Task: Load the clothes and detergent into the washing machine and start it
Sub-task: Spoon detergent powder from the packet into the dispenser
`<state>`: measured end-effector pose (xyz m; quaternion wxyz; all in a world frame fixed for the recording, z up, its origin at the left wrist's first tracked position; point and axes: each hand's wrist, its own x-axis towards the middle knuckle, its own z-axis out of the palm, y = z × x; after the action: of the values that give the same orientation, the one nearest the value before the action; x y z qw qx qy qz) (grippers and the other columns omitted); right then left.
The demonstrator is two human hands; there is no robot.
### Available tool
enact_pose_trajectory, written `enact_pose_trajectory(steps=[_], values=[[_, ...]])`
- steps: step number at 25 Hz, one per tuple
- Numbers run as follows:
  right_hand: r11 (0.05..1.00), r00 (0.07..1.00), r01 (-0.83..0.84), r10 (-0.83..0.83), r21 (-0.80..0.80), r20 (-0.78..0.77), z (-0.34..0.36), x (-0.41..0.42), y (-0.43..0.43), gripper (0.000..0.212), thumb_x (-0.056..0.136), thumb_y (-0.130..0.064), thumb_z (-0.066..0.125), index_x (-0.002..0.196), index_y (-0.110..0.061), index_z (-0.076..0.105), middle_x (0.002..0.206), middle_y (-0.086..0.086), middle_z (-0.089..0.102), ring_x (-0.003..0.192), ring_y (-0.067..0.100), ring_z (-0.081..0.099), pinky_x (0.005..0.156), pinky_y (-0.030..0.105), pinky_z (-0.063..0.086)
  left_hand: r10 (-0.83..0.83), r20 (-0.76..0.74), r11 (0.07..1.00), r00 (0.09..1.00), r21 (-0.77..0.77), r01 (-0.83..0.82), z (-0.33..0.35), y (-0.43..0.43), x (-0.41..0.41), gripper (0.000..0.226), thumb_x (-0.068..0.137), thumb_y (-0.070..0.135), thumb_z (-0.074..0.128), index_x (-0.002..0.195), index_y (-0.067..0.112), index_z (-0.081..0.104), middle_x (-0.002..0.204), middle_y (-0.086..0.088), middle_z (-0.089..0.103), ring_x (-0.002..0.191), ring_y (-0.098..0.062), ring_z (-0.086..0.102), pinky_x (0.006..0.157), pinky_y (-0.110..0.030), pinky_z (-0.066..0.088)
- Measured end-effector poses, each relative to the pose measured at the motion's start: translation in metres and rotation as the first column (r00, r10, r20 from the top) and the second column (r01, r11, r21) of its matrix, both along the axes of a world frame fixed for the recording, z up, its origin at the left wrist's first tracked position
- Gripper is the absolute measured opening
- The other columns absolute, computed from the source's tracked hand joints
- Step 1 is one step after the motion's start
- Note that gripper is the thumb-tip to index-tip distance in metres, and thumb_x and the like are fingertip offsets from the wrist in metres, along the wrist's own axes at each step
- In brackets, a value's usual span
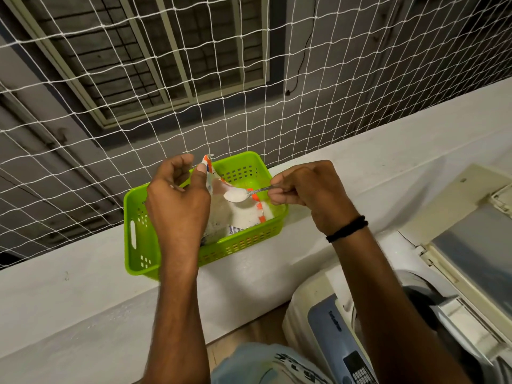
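Detergent bag (243,214) half hidden by pinching left hand (177,200), right hand (307,189) gripping heaped spoon (235,194)

Dim, even light, brightest on the white ledge (69,300) at 7 o'clock. Wide-angle bending at the edges; soft blur toward 5 o'clock.

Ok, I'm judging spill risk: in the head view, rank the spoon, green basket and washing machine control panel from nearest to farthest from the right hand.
1. spoon: held in the right hand itself.
2. green basket: just beside it to the left, on the ledge.
3. washing machine control panel: well below, at lower right.
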<state>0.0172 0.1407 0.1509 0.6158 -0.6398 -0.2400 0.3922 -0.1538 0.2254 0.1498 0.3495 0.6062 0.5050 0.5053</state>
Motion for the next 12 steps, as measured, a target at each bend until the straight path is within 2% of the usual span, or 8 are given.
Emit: enact_pose_trajectory(steps=[2,5,8,12], values=[[1.0,1.0,0.019,-0.018,0.009,-0.021,0.001,0.005,-0.006,0.024,0.086,0.01,0.044,0.086,0.02,0.066,0.073,0.029,0.067,0.063,0.032,0.071,0.064,0.034,0.062,0.005,0.069,0.999,0.998,0.043,-0.008,0.005,-0.005,0.009,0.017,0.087,0.03,0.069,0.103,0.025,0.07,0.098,0.009,0.073,0.093,-0.006,0.069,0.09,-0.036,0.057],[0.998,0.997,0.048,-0.046,0.038,-0.062,0.002,0.014,-0.021,0.023,0.083,0.012,0.044,0.08,0.018,0.066,0.073,0.028,0.066,0.062,0.033,0.07,0.064,0.035,0.062,-0.046,0.148,0.996,0.988,0.08,0.034,0.007,-0.012,0.023,0.015,0.088,0.022,0.068,0.103,0.02,0.071,0.097,0.003,0.074,0.089,-0.01,0.07,0.089,-0.035,0.058],[0.994,0.993,0.089,-0.083,0.065,-0.085,0.002,0.027,-0.044,0.023,0.083,0.013,0.045,0.082,0.017,0.067,0.075,0.028,0.066,0.067,0.037,0.07,0.067,0.037,0.062,-0.14,0.185,0.988,0.973,0.084,0.126,0.004,-0.021,0.044,0.014,0.089,0.018,0.068,0.102,0.016,0.071,0.095,0.002,0.073,0.086,-0.007,0.068,0.086,-0.029,0.056],[0.981,0.976,0.192,-0.187,0.036,-0.11,-0.001,0.05,-0.082,0.024,0.085,0.012,0.046,0.087,0.016,0.069,0.078,0.03,0.069,0.075,0.042,0.072,0.074,0.04,0.062,-0.279,0.223,0.96,0.934,0.048,0.275,-0.002,-0.041,0.078,0.012,0.089,0.014,0.069,0.097,0.023,0.07,0.09,0.01,0.071,0.082,-0.003,0.064,0.081,-0.022,0.051]])
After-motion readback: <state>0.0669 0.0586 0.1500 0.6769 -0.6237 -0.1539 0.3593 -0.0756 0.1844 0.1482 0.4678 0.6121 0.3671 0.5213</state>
